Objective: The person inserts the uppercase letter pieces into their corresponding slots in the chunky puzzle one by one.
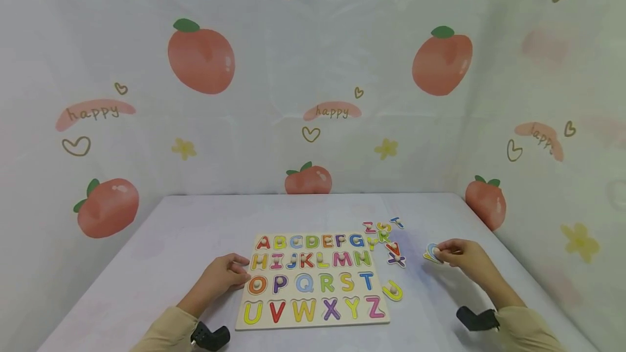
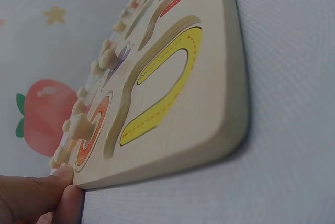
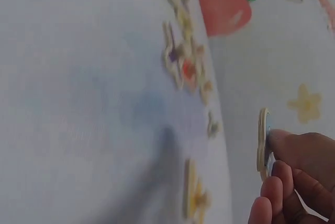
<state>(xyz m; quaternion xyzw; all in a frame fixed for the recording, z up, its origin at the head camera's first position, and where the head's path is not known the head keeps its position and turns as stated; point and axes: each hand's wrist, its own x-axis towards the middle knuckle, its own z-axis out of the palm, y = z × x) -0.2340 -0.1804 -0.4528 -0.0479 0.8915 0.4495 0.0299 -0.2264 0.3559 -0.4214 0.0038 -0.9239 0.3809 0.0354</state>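
Board [image 1: 313, 271]: flat on the table [image 1: 122, 270], letters in four rows, nearer the left hand than the right.
Filled slots: A through P carry letter pieces with round knobs, such as the orange O [image 1: 257, 285] and purple P [image 1: 280, 284].
Bare slots: Q through Z show only printed colours inside their outlines.
Left hand [image 1: 222, 273]: at the board's left edge beside the O, fingers loosely bent, thumb and fingertip touching the edge, as the left wrist view shows.
Right hand [image 1: 464, 254]: well to the right of the board, thumb and fingers pinching a blue piece [image 1: 431, 249] by its face and back; its letter is mostly covered.
Yellow piece [image 3: 192, 192]: on the table near the right hand, below the blue one; its letter is too hidden to tell.
Loose group: beyond the board's upper right corner lie a pink Z [image 1: 369, 227], yellow S [image 1: 383, 226], green R [image 1: 384, 237] and blue T [image 1: 397, 223], with a red V [image 1: 393, 248] touching a purple X [image 1: 396, 260] just beside the right edge.
Yellow U [image 1: 393, 291]: tilted, close to the lower right edge.
Sleeves: beige, a black device [image 1: 476, 319] at each wrist.
Backdrop: pale cloth [image 1: 264, 140] printed with peaches, hearts and "happy".
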